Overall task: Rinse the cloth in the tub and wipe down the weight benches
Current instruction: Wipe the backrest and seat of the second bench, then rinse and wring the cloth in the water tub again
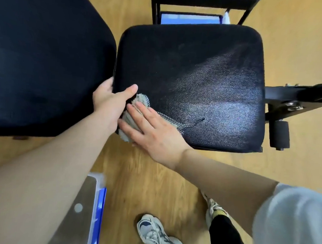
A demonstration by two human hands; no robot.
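Observation:
A black padded bench seat [195,68] fills the middle of the view, its right half shiny and wet. A grey cloth [141,100] lies bunched at the seat's near left corner, with one thin strip trailing right across the pad. My right hand [152,132] presses flat on the cloth, fingers spread. My left hand [109,103] grips the seat's left edge, thumb on top beside the cloth. A second black bench pad [44,61] lies to the left, separated by a narrow gap.
A clear tub [95,207] with a blue part stands on the wooden floor at the lower left, partly behind my left arm. The bench's black metal frame [290,98] and a foam roller [278,134] stick out at right. My shoes [155,232] are below.

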